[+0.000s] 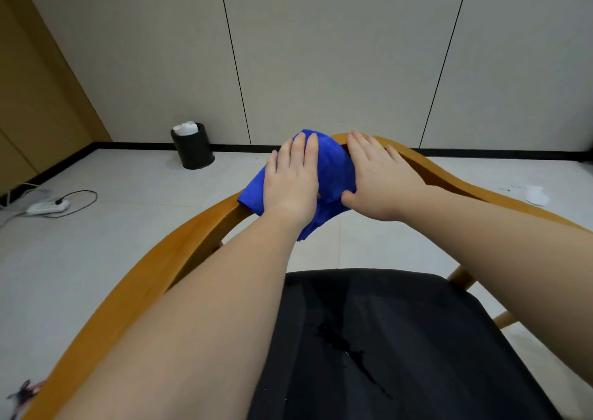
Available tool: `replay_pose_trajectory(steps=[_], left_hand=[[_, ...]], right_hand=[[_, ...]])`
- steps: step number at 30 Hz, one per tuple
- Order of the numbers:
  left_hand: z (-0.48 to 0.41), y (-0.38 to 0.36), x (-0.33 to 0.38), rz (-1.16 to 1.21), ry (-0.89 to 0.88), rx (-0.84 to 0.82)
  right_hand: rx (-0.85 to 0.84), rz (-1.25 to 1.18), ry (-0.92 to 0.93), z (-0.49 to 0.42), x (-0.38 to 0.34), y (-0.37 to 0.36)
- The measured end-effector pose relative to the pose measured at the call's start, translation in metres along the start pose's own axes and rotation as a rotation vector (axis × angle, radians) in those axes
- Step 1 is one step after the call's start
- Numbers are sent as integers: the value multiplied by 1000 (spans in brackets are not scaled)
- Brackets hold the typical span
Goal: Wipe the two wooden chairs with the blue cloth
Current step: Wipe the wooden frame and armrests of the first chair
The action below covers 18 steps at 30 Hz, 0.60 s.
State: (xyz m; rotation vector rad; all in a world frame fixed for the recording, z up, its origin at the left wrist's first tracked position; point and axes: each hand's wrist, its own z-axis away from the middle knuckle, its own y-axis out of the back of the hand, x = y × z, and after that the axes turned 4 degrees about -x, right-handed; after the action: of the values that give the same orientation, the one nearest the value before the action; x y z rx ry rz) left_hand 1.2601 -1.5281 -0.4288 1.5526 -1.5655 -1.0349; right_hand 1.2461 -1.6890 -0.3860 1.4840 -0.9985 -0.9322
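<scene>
1. Pale wall panels and a light tiled floor [134, 227] lay behind the curved wooden chair [449, 175], whose black fabric seat [417, 339] filled the lower part of the view.
2. The bunched blue cloth [330, 163] hung over the top rail of the chair back, with one corner dangling below the rail.
3. The left hand [290, 182] lay flat on the cloth, fingers straight and together, pressing it down and gripping nothing.
4. The right hand [382, 182] was flat too, its fingers on the bare rail and its thumb on the edge of the cloth.
5. Since neither of the hands closed around the cloth, I judge that a quick stroke could let it slip off the narrow rail and drop to the floor.
6. Hard pressure on the top of the back could probably tip or push the chair away.
7. A dark shiny mark on the seat looked wet; the dangling corner could drag through it and smear the wood.
8. A round black bin [192, 147] and a white power strip with cable [48, 208] were well apart from the chair.
9. Only one chair was in view, so the second one seemed not yet done.
</scene>
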Motion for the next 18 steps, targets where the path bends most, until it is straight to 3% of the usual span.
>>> replay_pose_trajectory(steps=[6, 11, 18], left_hand=[[21, 5, -30, -19, 29, -75], [37, 11, -44, -95, 48, -90], [53, 24, -63, -116, 51, -212]], right_hand=[[68, 73, 31, -1, -46, -8], [194, -64, 121, 9, -96, -35], [50, -160, 142, 21, -122, -50]])
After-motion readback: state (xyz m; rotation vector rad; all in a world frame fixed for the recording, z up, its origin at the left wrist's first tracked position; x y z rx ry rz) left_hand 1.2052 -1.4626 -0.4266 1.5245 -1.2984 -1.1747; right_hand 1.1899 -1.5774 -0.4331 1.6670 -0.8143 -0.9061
